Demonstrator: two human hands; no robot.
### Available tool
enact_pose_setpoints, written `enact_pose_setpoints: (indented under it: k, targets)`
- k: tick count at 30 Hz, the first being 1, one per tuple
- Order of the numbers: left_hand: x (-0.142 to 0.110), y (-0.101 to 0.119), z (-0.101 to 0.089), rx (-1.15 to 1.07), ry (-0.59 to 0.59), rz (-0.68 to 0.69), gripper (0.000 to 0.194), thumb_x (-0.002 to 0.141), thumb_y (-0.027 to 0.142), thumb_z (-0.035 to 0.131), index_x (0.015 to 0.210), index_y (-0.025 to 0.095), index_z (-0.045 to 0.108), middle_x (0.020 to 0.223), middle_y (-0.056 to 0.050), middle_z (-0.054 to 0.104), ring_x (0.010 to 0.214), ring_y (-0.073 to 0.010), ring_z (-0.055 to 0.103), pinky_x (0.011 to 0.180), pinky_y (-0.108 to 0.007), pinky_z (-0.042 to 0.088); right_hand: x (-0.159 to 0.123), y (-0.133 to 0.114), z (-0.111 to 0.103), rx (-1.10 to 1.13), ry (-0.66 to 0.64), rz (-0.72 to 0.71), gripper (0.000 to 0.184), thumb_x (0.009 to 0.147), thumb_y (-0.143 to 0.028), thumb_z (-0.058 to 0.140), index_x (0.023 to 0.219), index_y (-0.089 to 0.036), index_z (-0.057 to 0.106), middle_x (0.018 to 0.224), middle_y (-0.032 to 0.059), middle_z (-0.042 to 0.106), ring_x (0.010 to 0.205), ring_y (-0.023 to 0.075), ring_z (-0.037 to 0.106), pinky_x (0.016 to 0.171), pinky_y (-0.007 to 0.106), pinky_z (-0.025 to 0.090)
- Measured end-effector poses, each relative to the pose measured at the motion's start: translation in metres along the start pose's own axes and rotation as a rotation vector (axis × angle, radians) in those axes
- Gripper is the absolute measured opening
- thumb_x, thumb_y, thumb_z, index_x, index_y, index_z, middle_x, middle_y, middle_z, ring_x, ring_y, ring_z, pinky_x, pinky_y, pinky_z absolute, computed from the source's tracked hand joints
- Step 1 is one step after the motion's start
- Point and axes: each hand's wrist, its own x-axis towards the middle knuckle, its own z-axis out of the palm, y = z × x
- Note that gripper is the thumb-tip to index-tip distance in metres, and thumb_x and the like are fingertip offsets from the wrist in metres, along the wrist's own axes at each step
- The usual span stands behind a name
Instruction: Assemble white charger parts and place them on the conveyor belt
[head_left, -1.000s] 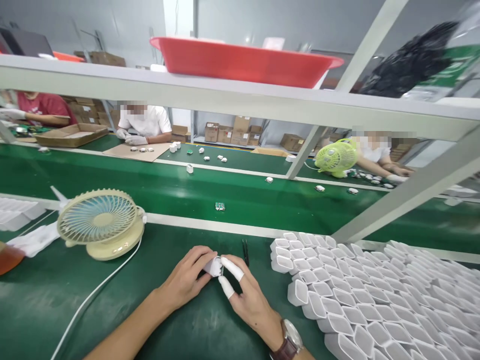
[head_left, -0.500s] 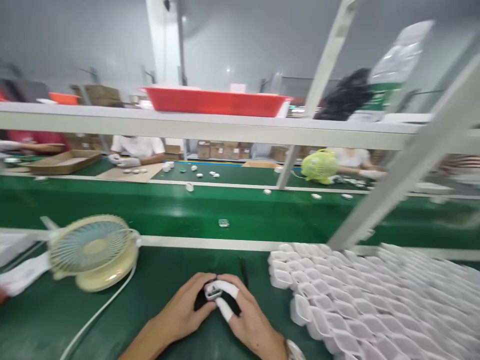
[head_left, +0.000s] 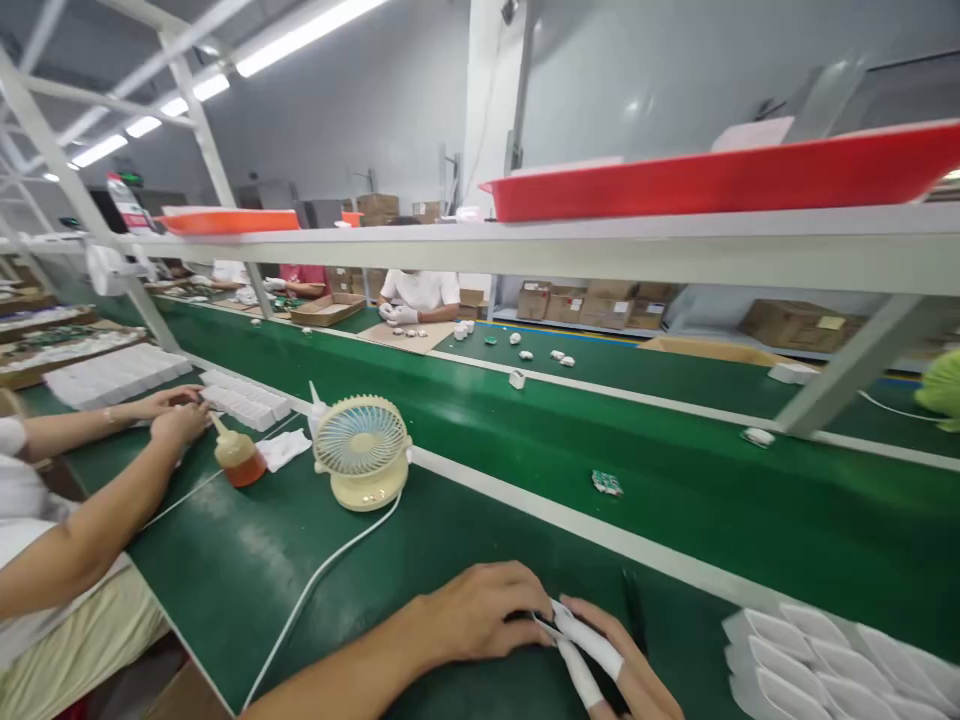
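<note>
My left hand [head_left: 491, 610] is closed, with its thumb and fingers pinching one side of a small white plastic housing [head_left: 553, 625]. On the other side my right hand [head_left: 626, 660] grips the same housing; its thumb and index finger wear white finger covers. Fingers hide most of the housing, so its inside does not show. Both hands are low over the green tabletop [head_left: 427, 560]. Just beyond my right hand lies a thin dark tool [head_left: 634, 610], its kind unclear.
White plastic cells [head_left: 810, 650] stand at the lower right. A cream fan [head_left: 364, 450] with a white cable is on the left, near a bottle of orange liquid [head_left: 238, 458] and a co-worker's arms [head_left: 112, 500]. Circuit boards [head_left: 606, 483] lie on the green conveyor [head_left: 480, 420].
My view has swung left, bringing the co-worker and bottle into sight. Both hands stay on the housing, which is now turned and more covered by the fingers.
</note>
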Motion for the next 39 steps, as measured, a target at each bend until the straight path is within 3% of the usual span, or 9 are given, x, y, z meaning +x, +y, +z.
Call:
enact_pose_setpoints:
  k: [7, 12, 20, 27, 33, 39]
  targets:
    - [0.0, 0.001, -0.001, -0.017, 0.038, 0.09, 0.015, 0.102, 0.027, 0.062, 0.097, 0.018, 0.073, 0.11, -0.01, 0.073, 0.095, -0.0187, 0.074, 0.087, -0.028, 0.063, 0.013, -0.022, -0.001, -0.02, 0.055, -0.003, 0.036, 0.1, -0.013, 0.055, 0.132, -0.024, 0.064, 0.128, 0.0126, 0.07, 0.113, 0.0244, 0.073, 0.099, 0.035, 0.063]
    - [-0.001, 0.004, 0.002, -0.024, 0.099, 0.074, 0.013, 0.101, 0.028, 0.064, 0.108, 0.018, 0.068, 0.109, -0.01, 0.074, 0.098, -0.0196, 0.074, 0.087, -0.03, 0.063, 0.014, -0.03, -0.002, -0.039, 0.05, 0.077, 0.04, 0.101, -0.014, 0.054, 0.141, -0.024, 0.056, 0.129, 0.0136, 0.068, 0.116, 0.0253, 0.071, 0.099, 0.04, 0.063]
    - [0.0, 0.008, 0.001, -0.014, 0.089, 0.09, 0.014, 0.104, 0.026, 0.058, 0.107, 0.019, 0.07, 0.112, -0.01, 0.072, 0.094, -0.0185, 0.075, 0.084, -0.028, 0.064, 0.012, -0.032, -0.007, -0.066, -0.02, 0.04, 0.038, 0.1, -0.009, 0.051, 0.136, -0.023, 0.056, 0.129, 0.0158, 0.064, 0.118, 0.0271, 0.069, 0.095, 0.042, 0.064]
    - [-0.003, 0.007, 0.004, 0.014, 0.071, 0.087, 0.012, 0.105, 0.023, 0.057, 0.106, 0.019, 0.069, 0.114, -0.01, 0.072, 0.096, -0.0184, 0.075, 0.085, -0.027, 0.063, 0.014, -0.037, -0.006, -0.07, -0.023, 0.097, 0.04, 0.099, -0.011, 0.051, 0.137, -0.024, 0.054, 0.124, 0.0131, 0.064, 0.111, 0.0253, 0.07, 0.095, 0.041, 0.064]
    - [-0.006, 0.004, 0.007, -0.016, 0.04, 0.028, 0.009, 0.104, 0.026, 0.06, 0.11, 0.021, 0.065, 0.116, -0.008, 0.073, 0.101, -0.0189, 0.075, 0.09, -0.029, 0.062, 0.015, -0.038, -0.005, -0.055, -0.056, 0.121, 0.043, 0.098, -0.008, 0.049, 0.136, -0.024, 0.055, 0.122, 0.0126, 0.062, 0.112, 0.0251, 0.067, 0.097, 0.042, 0.063]
    - [-0.01, 0.005, 0.009, -0.042, 0.025, -0.128, 0.018, 0.101, 0.03, 0.063, 0.118, 0.024, 0.06, 0.118, -0.005, 0.075, 0.106, -0.0205, 0.075, 0.091, -0.033, 0.063, 0.017, -0.04, -0.008, -0.002, -0.045, 0.147, 0.039, 0.098, -0.009, 0.049, 0.134, -0.026, 0.056, 0.122, 0.0112, 0.062, 0.11, 0.0235, 0.068, 0.095, 0.039, 0.062]
